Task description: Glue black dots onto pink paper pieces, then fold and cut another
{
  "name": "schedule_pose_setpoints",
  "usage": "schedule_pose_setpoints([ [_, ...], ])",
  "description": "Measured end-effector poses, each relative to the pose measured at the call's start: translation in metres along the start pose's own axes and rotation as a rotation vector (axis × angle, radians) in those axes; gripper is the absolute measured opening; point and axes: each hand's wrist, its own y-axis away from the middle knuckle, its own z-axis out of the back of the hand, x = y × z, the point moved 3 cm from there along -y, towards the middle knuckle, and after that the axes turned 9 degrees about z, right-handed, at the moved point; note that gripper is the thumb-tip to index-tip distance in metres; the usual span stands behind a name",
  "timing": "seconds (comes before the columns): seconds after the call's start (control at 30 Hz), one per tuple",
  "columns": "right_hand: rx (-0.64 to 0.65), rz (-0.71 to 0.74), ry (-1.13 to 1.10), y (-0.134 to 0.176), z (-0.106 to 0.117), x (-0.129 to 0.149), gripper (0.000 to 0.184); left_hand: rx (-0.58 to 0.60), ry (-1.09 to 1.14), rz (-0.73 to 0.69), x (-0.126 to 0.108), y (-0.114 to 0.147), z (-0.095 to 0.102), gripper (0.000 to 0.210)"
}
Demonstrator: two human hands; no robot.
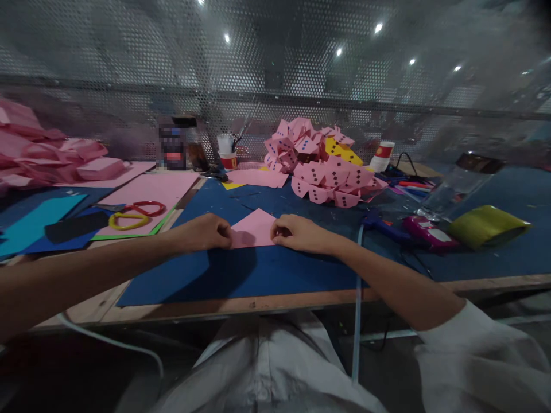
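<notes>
A pink sheet of paper (pixel 255 228), folded into a triangle with its tip pointing away from me, lies on the blue mat (pixel 189 281). My left hand (pixel 210 232) pinches its left corner, the fingers curled closed. At the opposite corner, my right hand (pixel 297 232) grips the paper between thumb and fingers. The long straight edge between both hands faces me.
Scissors (pixel 129 221) with red and yellow handles rest on paper sheets at left. Dotted pink paper shapes (pixel 331 175) are heaped behind. A blue glue gun (pixel 387 228), a magenta device (pixel 428 232), a yellow-green pouch (pixel 488 226) and a clear jar (pixel 456 186) stand right.
</notes>
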Motion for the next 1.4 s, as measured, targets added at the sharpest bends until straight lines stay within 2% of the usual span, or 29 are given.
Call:
schedule_pose_setpoints([
  [0.5, 0.003, -0.014, 0.001, 0.000, -0.001, 0.000, 0.014, -0.056, -0.039, -0.004, 0.007, -0.002, -0.005, 0.021],
  [0.7, 0.008, -0.029, -0.006, 0.000, 0.001, 0.003, 0.013, -0.035, -0.046, -0.005, 0.011, 0.000, 0.001, 0.018],
  [0.93, 0.012, -0.028, 0.006, 0.000, 0.002, 0.005, 0.013, -0.014, -0.063, -0.008, 0.019, -0.004, 0.003, 0.024],
  [1.4, 0.015, -0.030, 0.006, 0.000, 0.002, 0.006, 0.011, -0.027, -0.087, 0.001, 0.032, -0.003, 0.007, 0.024],
])
